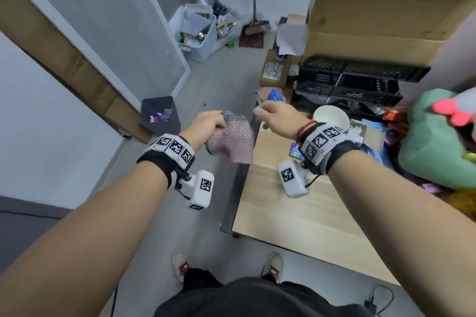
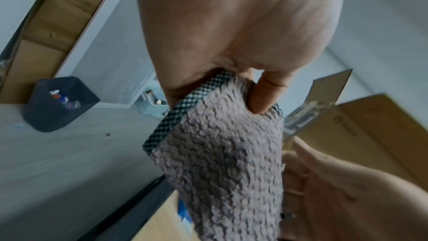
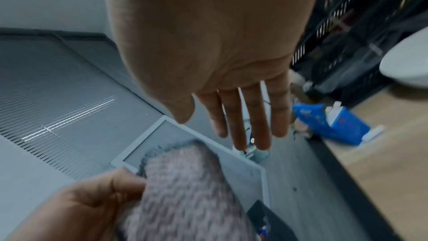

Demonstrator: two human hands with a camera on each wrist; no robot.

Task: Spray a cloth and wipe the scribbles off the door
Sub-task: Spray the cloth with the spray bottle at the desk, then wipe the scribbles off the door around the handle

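My left hand (image 1: 219, 123) grips the top edge of a pink fluffy cloth (image 1: 231, 143) with a checkered border, which hangs beside the table's far left corner. The left wrist view shows the thumb (image 2: 261, 96) pressed into the cloth (image 2: 220, 162). My right hand (image 1: 260, 110) hovers open just right of the cloth, fingers (image 3: 241, 122) straight and holding nothing. A blue spray bottle (image 1: 274, 95) lies on its side at the table corner just beyond that hand, also clear in the right wrist view as the bottle (image 3: 324, 124). The grey door (image 1: 110, 23) with a white frame stands at the left; no scribbles show.
A wooden table (image 1: 296, 213) carries a white bowl (image 1: 332, 116), black crates (image 1: 360, 80), a green plush toy (image 1: 438, 141) and clutter. A dark bin (image 1: 159, 116) stands on the floor by the door. A pale storage box (image 1: 198, 31) and a dustpan (image 1: 253, 33) sit farther back.
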